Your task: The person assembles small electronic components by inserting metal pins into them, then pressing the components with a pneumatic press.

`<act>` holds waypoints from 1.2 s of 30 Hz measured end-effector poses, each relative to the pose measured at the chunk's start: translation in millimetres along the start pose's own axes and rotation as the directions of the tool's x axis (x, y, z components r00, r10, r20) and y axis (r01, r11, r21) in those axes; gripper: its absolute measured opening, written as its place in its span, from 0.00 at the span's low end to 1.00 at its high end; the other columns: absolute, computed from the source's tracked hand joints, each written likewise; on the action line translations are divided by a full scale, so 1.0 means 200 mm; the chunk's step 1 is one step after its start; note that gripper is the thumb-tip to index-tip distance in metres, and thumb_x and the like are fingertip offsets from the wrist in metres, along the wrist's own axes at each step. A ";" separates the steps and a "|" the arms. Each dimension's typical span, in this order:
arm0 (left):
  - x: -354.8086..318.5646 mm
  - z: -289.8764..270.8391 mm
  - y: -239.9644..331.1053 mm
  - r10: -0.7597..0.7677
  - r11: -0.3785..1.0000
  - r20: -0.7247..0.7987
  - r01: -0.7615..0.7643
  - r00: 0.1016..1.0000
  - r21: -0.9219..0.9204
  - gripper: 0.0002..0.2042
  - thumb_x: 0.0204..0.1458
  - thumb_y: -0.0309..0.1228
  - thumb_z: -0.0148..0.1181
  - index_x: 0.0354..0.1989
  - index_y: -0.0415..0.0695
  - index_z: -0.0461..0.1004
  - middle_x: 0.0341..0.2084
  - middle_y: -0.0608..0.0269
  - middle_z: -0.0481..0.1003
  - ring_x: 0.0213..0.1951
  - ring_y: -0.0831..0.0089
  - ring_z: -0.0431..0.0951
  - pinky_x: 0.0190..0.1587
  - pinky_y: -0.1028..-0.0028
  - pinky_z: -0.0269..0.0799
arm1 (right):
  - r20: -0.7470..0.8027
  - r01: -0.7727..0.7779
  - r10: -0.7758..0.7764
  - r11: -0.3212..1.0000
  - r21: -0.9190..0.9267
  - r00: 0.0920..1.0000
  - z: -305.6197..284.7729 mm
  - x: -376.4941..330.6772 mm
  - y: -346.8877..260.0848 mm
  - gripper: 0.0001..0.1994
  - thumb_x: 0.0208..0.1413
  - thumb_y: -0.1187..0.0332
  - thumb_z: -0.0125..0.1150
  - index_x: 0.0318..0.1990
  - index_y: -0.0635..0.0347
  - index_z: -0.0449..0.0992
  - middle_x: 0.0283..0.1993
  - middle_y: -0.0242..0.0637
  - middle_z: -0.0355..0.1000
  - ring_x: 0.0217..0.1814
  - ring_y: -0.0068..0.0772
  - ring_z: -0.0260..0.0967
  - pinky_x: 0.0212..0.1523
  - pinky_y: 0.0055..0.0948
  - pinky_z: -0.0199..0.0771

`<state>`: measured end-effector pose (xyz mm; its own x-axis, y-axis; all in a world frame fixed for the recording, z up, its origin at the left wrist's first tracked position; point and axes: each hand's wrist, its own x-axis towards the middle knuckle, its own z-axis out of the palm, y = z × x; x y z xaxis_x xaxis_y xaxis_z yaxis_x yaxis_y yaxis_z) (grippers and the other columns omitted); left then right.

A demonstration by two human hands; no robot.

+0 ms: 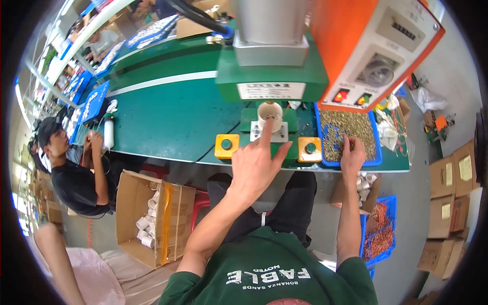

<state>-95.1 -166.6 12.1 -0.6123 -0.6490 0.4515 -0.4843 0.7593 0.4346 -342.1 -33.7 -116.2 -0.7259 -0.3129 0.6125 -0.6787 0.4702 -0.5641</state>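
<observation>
My left hand (255,165) reaches to the press with its index finger stretched out and its thumb apart. The index fingertip is at a short white plastic cylinder (270,111), open at the top, which sits in the metal fixture (278,136) under the press head. Nothing is visibly gripped by this hand. On the right, the fingers of my right hand (353,155) are bent and drawn together over small brass-coloured metal parts (351,124) in a blue tray (377,140). What the fingertips hold there, if anything, is hidden.
Yellow button boxes (226,146) (309,149) flank the fixture. The green press head (272,76) hangs above it, beside an orange control box (338,51). A cardboard box (175,223) holds white cylinders. A co-worker (76,173) sits at the left.
</observation>
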 end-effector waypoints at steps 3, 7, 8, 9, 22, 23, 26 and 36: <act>-0.04 -0.05 -0.07 -0.019 0.996 -0.050 0.024 0.999 0.083 0.27 0.49 0.43 0.61 0.56 0.43 0.65 0.11 0.58 0.69 0.13 0.61 0.72 0.16 0.65 0.66 | 0.054 0.081 -0.083 0.996 0.027 0.995 0.12 -0.03 0.06 0.10 0.54 0.64 0.59 0.30 0.63 0.75 0.28 0.45 0.71 0.31 0.45 0.68 0.34 0.38 0.68; -0.06 0.08 -0.03 0.010 1.000 -0.025 -0.010 1.000 -0.001 0.30 0.45 0.37 0.58 0.58 0.41 0.61 0.14 0.56 0.72 0.18 0.58 0.75 0.17 0.61 0.68 | 0.099 0.004 -0.003 1.000 -0.012 0.995 0.04 -0.05 0.33 0.16 0.59 0.59 0.55 0.41 0.65 0.76 0.36 0.50 0.75 0.34 0.43 0.72 0.36 0.36 0.72; -0.03 0.12 -0.05 0.074 0.997 0.125 -0.077 0.989 0.022 0.31 0.46 0.39 0.58 0.58 0.39 0.59 0.17 0.55 0.73 0.20 0.57 0.76 0.19 0.60 0.69 | 0.057 0.060 -0.060 0.998 -0.003 0.997 0.02 -0.04 0.30 0.16 0.59 0.58 0.54 0.42 0.65 0.76 0.37 0.50 0.75 0.34 0.45 0.72 0.36 0.37 0.72; -0.05 0.10 -0.01 0.021 0.999 0.105 -0.017 0.994 -0.035 0.31 0.47 0.41 0.58 0.58 0.39 0.59 0.17 0.55 0.73 0.21 0.56 0.76 0.21 0.60 0.69 | 0.048 0.065 -0.069 0.996 0.067 0.996 0.07 -0.04 0.46 0.17 0.60 0.58 0.53 0.43 0.64 0.76 0.37 0.48 0.76 0.36 0.45 0.73 0.37 0.36 0.72; -0.04 0.15 0.01 -0.004 0.995 0.099 -0.006 0.995 0.097 0.37 0.45 0.40 0.63 0.60 0.30 0.56 0.15 0.57 0.72 0.23 0.61 0.77 0.25 0.67 0.70 | -0.069 0.238 -0.243 0.968 -0.074 0.968 -0.10 -0.02 -0.01 0.21 0.58 0.51 0.52 0.36 0.61 0.79 0.34 0.42 0.76 0.31 0.44 0.72 0.33 0.39 0.71; -0.04 0.14 0.02 0.001 0.997 0.110 -0.009 0.994 0.075 0.39 0.44 0.40 0.64 0.61 0.29 0.53 0.15 0.57 0.72 0.23 0.61 0.77 0.25 0.67 0.70 | -0.066 0.232 -0.236 0.971 -0.057 0.970 -0.11 -0.02 -0.04 0.20 0.58 0.51 0.52 0.37 0.61 0.79 0.34 0.42 0.76 0.32 0.44 0.72 0.34 0.38 0.71; -0.04 0.11 0.06 -0.003 0.996 0.068 -0.003 0.998 0.087 0.44 0.41 0.40 0.66 0.62 0.29 0.48 0.15 0.58 0.72 0.22 0.62 0.77 0.23 0.68 0.69 | -0.051 0.219 -0.221 0.975 -0.032 0.974 -0.12 -0.02 -0.08 0.19 0.58 0.53 0.52 0.38 0.62 0.79 0.35 0.43 0.76 0.33 0.43 0.72 0.35 0.37 0.71; -0.06 0.11 0.04 -0.047 0.996 0.131 0.037 0.990 0.080 0.43 0.43 0.40 0.65 0.62 0.28 0.49 0.16 0.57 0.72 0.23 0.61 0.76 0.25 0.68 0.68 | 0.017 0.197 -0.200 0.975 0.107 0.980 0.03 -0.01 0.18 0.16 0.59 0.59 0.54 0.41 0.66 0.77 0.39 0.46 0.76 0.37 0.41 0.73 0.40 0.34 0.73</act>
<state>-105.2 -151.5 -6.1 -0.6656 -0.6722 0.3243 -0.5547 0.7363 0.3876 -366.1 -20.6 -141.3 -0.5771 -0.4147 0.7035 -0.8165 0.3086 -0.4879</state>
